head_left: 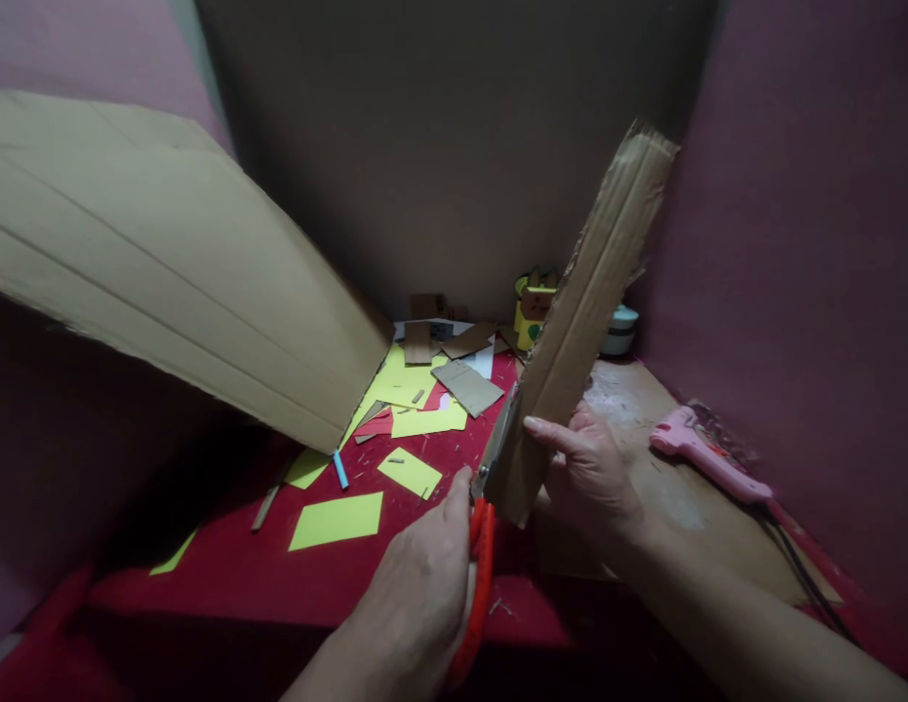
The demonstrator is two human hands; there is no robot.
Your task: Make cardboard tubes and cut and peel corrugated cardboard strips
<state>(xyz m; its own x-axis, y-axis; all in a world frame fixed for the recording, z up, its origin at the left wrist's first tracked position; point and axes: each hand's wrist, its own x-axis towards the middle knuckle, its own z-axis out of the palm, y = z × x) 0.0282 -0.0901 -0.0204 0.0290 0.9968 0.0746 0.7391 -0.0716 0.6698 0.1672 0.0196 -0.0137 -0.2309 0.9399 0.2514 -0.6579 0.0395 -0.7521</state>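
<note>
My left hand (416, 595) grips orange-handled scissors (481, 556), whose blades reach up to the lower edge of a long cardboard strip (592, 292). My right hand (592, 478) holds that strip near its bottom end, fingers wrapped around it, and the strip tilts up to the right. A large cardboard sheet (168, 263) hangs across the left of the view, its lower corner close above the table. Whether the sheet and the strip are still joined is hidden.
The red table cover (241, 565) is strewn with yellow paper pieces (336, 519), cardboard scraps (468, 387) and a blue stick (340, 470). A pink glue gun (706, 458) lies on a brown board (665, 507) at right. A yellow container (531, 317) and a small tub (620, 330) stand at the back.
</note>
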